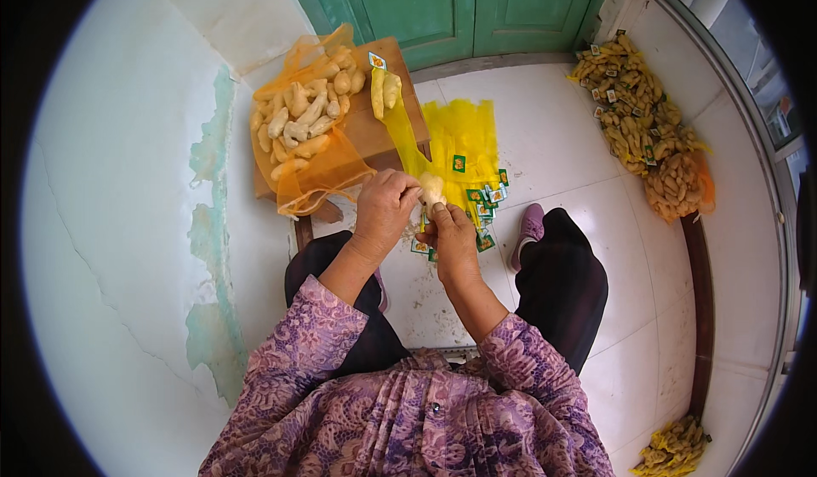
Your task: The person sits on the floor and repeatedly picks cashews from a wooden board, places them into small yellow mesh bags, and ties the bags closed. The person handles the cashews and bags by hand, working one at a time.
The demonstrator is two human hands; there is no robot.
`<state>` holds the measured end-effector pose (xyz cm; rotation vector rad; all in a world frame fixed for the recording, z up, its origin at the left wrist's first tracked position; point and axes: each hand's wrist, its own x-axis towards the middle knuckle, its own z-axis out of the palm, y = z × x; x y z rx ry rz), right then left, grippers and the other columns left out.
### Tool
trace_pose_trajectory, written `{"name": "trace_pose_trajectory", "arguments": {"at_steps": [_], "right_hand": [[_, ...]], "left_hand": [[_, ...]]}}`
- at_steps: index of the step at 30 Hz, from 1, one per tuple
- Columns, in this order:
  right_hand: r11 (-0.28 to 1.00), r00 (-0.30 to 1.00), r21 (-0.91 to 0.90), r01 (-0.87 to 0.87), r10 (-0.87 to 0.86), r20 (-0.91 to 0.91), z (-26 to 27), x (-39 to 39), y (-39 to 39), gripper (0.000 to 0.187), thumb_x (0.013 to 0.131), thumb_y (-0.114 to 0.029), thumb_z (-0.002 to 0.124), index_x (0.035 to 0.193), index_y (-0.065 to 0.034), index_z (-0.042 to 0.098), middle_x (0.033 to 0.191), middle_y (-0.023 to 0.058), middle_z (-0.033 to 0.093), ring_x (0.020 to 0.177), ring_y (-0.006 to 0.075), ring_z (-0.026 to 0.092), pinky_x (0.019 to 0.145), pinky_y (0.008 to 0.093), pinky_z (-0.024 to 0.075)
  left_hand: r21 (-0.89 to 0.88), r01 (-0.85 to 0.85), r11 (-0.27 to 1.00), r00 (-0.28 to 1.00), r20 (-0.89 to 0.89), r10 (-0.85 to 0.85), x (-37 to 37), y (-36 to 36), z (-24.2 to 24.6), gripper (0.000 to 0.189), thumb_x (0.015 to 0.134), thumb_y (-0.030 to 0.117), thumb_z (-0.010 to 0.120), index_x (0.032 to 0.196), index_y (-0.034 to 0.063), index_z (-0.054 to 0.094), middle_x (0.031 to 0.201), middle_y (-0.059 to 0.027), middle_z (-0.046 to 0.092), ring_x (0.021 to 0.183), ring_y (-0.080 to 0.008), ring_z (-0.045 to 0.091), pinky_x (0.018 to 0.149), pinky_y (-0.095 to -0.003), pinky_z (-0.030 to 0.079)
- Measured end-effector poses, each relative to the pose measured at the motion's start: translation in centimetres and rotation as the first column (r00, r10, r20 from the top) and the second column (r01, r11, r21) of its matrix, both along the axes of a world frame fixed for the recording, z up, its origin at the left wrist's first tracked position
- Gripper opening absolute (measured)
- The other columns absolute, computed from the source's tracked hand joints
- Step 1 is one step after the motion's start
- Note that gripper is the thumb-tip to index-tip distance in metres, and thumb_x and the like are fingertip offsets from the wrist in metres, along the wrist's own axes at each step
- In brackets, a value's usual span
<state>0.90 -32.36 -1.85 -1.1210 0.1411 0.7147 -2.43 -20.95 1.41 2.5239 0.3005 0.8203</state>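
Note:
My right hand (454, 241) grips the lower end of a pale piece of ginger root (432, 188). With fingers pinched together at its upper left side, my left hand (386, 206) meets the same piece; whether it holds the root or something small is not clear. Beyond my hands, a yellow mesh bag (399, 133) with ginger pieces (385, 91) and a tag lies over the edge of a wooden stool (401, 68). On that stool rests an open orange net bag (293, 186) with many ginger roots (311, 110). Yellow mesh bags (461, 126) with printed tags lie spread on the floor.
Filled yellow net bags of ginger (622, 94) are heaped along the right wall, beside an orange net bag of ginger (673, 186). Another filled pile (673, 448) lies at lower right. Green doors (447, 11) stand ahead, and a peeling wall (127, 222) rises at left.

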Motion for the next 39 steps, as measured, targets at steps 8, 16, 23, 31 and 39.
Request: {"name": "trace_pose_trajectory", "arguments": {"at_steps": [8,16,23,31,39], "right_hand": [[0.967,0.968,0.232,0.104,-0.045,-0.246,0.9,1.6,3.0,0.019,0.093,-0.022,0.049,0.093,-0.0033,0.054,0.066,-0.0014,0.048,0.053,0.0066,0.043,0.047,0.0205,0.0393],[0.994,0.998,0.110,-0.015,0.022,-0.067,1.1,1.6,2.6,0.018,0.092,-0.021,0.053,0.092,-0.0034,0.055,0.065,-0.0024,0.047,0.053,0.0058,0.041,0.048,0.0197,0.0350],[0.997,0.996,0.035,-0.072,0.070,0.054,0.1,1.4,2.9,0.018,0.091,-0.021,0.054,0.092,-0.0033,0.056,0.067,-0.0022,0.050,0.055,0.0051,0.042,0.048,0.0202,0.0351],[0.998,0.992,0.057,-0.032,0.025,0.122,-0.9,4.4,6.9,0.015,0.088,-0.011,0.049,0.094,0.0001,0.057,0.078,0.0034,0.057,0.065,0.0112,0.051,0.057,0.0241,0.0420],[0.926,0.989,0.366,0.086,-0.036,-0.143,-2.8,6.3,8.7,0.017,0.086,-0.012,0.052,0.099,-0.0012,0.056,0.080,0.0053,0.058,0.067,0.0147,0.053,0.058,0.0290,0.0442]], "left_hand": [[-0.216,-0.028,0.976,0.999,-0.040,0.020,0.1,0.3,-0.6,0.012,0.073,0.008,0.065,0.080,0.0059,0.055,0.079,-0.0091,0.056,0.077,-0.0302,0.055,0.070,-0.0386,0.044],[0.119,0.012,0.993,0.996,-0.090,-0.001,1.6,1.3,1.7,0.014,0.079,0.013,0.060,0.088,0.0059,0.053,0.085,-0.0126,0.055,0.083,-0.0325,0.054,0.073,-0.0407,0.043],[0.211,0.100,0.972,0.987,-0.147,-0.069,2.7,2.4,-0.1,0.009,0.082,0.011,0.056,0.084,0.0056,0.050,0.075,-0.0118,0.057,0.070,-0.0318,0.056,0.066,-0.0389,0.045],[0.011,0.073,0.997,0.997,-0.034,-0.072,2.3,2.0,-0.1,0.009,0.084,0.012,0.055,0.085,0.0047,0.049,0.075,-0.0146,0.056,0.070,-0.0337,0.057,0.060,-0.0414,0.047],[-0.247,0.091,0.965,0.995,-0.015,-0.098,1.8,1.5,0.3,0.013,0.086,0.015,0.058,0.089,0.0038,0.053,0.075,-0.0143,0.057,0.067,-0.0310,0.058,0.059,-0.0361,0.046]]}}
